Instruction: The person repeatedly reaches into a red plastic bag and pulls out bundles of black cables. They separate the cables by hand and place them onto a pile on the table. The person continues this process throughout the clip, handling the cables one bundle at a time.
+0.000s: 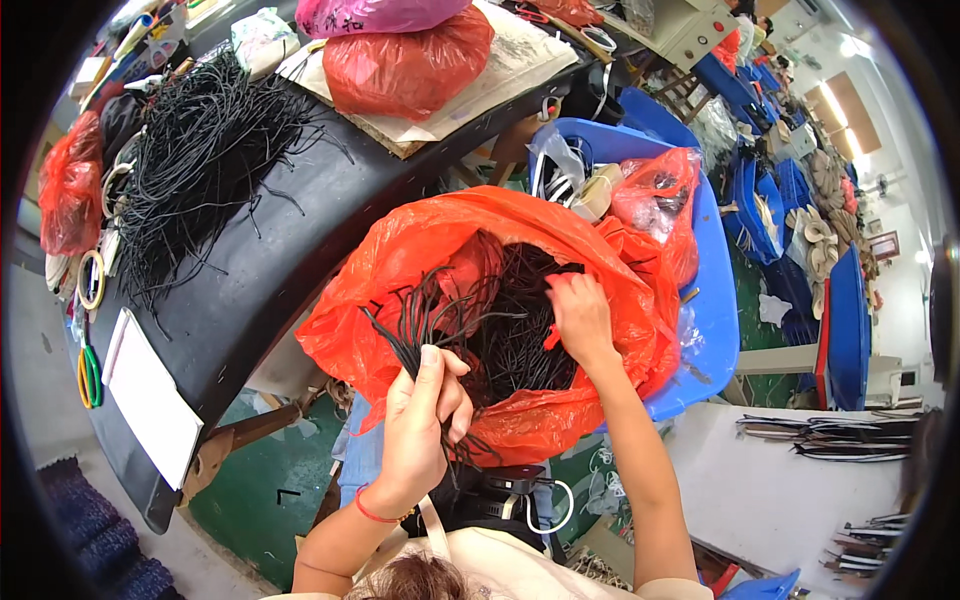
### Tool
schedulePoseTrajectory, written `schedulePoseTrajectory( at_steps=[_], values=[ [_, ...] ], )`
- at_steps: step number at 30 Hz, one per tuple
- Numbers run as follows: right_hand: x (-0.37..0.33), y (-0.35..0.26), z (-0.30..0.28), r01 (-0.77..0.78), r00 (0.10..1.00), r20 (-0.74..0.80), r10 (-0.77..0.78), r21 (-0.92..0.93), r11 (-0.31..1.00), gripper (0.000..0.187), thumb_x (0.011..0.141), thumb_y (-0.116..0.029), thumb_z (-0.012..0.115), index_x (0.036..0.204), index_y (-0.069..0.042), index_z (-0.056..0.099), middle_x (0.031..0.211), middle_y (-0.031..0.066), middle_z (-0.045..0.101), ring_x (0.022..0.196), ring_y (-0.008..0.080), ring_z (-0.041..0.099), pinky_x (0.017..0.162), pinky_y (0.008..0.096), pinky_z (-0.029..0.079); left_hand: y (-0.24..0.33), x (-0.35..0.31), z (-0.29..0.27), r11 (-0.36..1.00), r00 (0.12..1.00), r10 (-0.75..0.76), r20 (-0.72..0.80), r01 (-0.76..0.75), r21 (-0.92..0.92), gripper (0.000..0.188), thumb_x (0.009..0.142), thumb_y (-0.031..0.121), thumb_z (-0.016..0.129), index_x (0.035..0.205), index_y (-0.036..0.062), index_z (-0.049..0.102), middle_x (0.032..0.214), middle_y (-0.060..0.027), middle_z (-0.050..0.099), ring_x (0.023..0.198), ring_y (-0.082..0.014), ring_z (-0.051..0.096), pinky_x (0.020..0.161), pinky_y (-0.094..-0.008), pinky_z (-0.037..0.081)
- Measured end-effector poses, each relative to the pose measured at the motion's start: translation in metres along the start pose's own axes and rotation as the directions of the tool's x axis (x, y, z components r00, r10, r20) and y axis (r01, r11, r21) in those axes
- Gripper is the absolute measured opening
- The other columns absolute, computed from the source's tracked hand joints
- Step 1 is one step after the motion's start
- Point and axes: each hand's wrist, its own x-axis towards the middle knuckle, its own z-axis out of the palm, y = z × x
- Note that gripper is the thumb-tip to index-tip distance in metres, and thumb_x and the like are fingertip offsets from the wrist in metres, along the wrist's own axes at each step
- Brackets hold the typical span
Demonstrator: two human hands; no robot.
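My left hand (422, 405) is closed around a bunch of thin black cords (412, 330), whose ends fan out above the thumb and trail below the fist. Under it lies an open red plastic bag (520, 425), holding more black cords (525, 345) in a tangled heap. Over the bag's right side, my right hand (580, 312) reaches in with its fingers curled. Bits of red show by those fingertips, but what they grip is hidden. A crumpled red plastic bundle (470, 280) sits inside the bag, left of the heap.
Behind the bag stands a blue bin (715, 330) with bagged items. On the black curved table (260, 270) at left lie a large pile of black cords (205, 150), a white pad (150, 395) and a full red bag (405, 65). Black strips (830, 436) rest on a white surface at right.
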Motion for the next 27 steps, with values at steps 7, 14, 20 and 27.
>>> schedulePoseTrajectory(
  at_steps=[7,14,20,27],
  values=[
    [-0.004,-0.011,-0.021,-0.041,0.998,-0.050,0.044,0.066,0.997,0.008,0.081,-0.014,0.063,0.083,-0.007,0.062,0.082,0.0061,0.061,0.075,0.0253,0.056,0.070,0.0367,0.042,-0.003,-0.005,-0.010,0.998,1.000,-0.023,0.016,0.022,0.062,0.030,0.100,0.031,0.038,0.087,0.0067,0.050,0.055,0.0056,0.030,0.044,-0.0040,0.027,0.040,-0.0198,0.025],
    [-0.022,-0.087,-0.099,-0.131,0.984,-0.083,0.160,0.279,0.951,0.007,0.080,-0.006,0.064,0.085,-0.003,0.059,0.073,0.0074,0.059,0.065,0.0248,0.054,0.061,0.0373,0.040,-0.033,-0.004,0.001,0.997,0.996,-0.073,0.054,0.072,0.023,0.037,0.099,0.030,0.039,0.107,-0.0029,0.053,0.095,-0.0156,0.063,0.091,-0.0226,0.063,0.083,-0.0328,0.051],
    [-0.042,-0.133,-0.112,-0.083,0.997,0.029,0.078,0.395,0.915,0.011,0.076,-0.003,0.068,0.081,-0.004,0.058,0.066,0.0088,0.054,0.055,0.0254,0.050,0.052,0.0362,0.038,-0.036,0.001,0.009,0.973,0.974,-0.217,0.067,0.222,-0.065,0.037,0.098,0.031,0.041,0.111,-0.0012,0.053,0.091,-0.0084,0.064,0.089,-0.0188,0.062,0.084,-0.0336,0.049],
    [-0.028,-0.119,-0.102,0.046,0.990,0.084,-0.110,0.548,0.835,0.006,0.082,-0.007,0.062,0.085,-0.002,0.062,0.071,0.0098,0.059,0.061,0.0249,0.056,0.059,0.0344,0.046,0.000,-0.011,0.004,0.996,0.985,0.069,-0.158,-0.076,-0.038,0.028,0.099,0.031,0.041,0.084,0.0084,0.049,0.057,0.0086,0.026,0.044,-0.0033,0.020,0.039,-0.0212,0.019]
  ],
)
